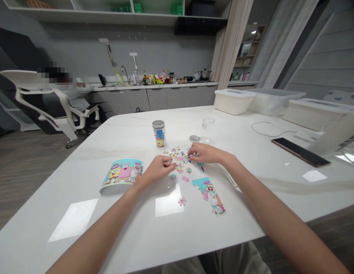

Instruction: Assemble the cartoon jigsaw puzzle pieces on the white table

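Note:
Loose jigsaw puzzle pieces (pixel 180 158) lie in a heap on the white table. My left hand (pixel 159 168) is at the heap's left side, its fingers curled and thumb forward; anything inside them is hidden. From the right, my right hand (pixel 207 153) reaches into the heap, with bent fingertips pinched at a puzzle piece. Nearer to me lies a joined puzzle section (pixel 212 195) with a cartoon figure in a white coat. A pink piece (pixel 181 201) sits apart to its left. The curled picture sheet (pixel 122 173) with cartoon figures stands left of my left hand.
Behind the heap stand a lidded jar (pixel 159 134), a clear jar (pixel 207 130) and a loose metal lid (pixel 194 138). A phone (pixel 300 152) and white bins (pixel 234 102) are at right. Someone sits by a white chair (pixel 42 102) beyond the table.

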`<state>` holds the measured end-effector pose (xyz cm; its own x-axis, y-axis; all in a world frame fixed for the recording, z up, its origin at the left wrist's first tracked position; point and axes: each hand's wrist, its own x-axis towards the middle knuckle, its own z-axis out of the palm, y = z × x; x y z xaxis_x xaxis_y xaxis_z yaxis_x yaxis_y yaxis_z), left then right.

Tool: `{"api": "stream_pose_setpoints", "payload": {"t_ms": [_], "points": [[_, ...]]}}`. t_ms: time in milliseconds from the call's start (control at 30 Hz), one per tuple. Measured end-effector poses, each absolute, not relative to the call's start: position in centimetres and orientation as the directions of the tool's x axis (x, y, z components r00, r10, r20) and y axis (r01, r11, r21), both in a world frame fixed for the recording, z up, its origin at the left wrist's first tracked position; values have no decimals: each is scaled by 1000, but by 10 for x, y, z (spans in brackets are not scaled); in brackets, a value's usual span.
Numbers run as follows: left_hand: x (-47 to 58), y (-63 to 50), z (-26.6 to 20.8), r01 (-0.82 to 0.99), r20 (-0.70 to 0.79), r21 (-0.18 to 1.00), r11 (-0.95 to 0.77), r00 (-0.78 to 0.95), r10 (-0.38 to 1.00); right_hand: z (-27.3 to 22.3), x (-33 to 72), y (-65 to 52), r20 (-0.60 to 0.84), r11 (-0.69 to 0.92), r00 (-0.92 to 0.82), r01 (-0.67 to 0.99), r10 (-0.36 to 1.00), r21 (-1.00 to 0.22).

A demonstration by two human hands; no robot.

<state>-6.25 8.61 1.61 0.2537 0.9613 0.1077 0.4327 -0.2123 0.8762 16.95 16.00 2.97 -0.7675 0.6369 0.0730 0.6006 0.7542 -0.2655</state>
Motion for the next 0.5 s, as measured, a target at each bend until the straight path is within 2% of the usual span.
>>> {"api": "stream_pose_setpoints", "payload": {"t_ms": [33,67,133,200,267,367,500], "points": [[-68,85,14,213,29,974,-75,212,977,29,169,160,66,756,-772,596,632,-271],[-75,83,11,58,-96,995,84,257,962,29,169,160,63,753,-770,598,634,-274],[-90,80,6,-54,-332,926,373,353,875,27,168,160,67,743,-759,609,648,-277],[-98,78,4,-92,-476,836,541,368,798,26,167,159,75,738,-753,613,654,-281],[-94,77,7,-214,-397,856,470,310,864,25,166,159,81,736,-749,615,658,-284],[-70,79,19,-350,-117,918,187,212,970,25,165,159,85,730,-743,619,664,-287],[-46,84,30,-275,-100,955,114,65,993,26,166,160,128,755,-756,592,642,-284]]}}
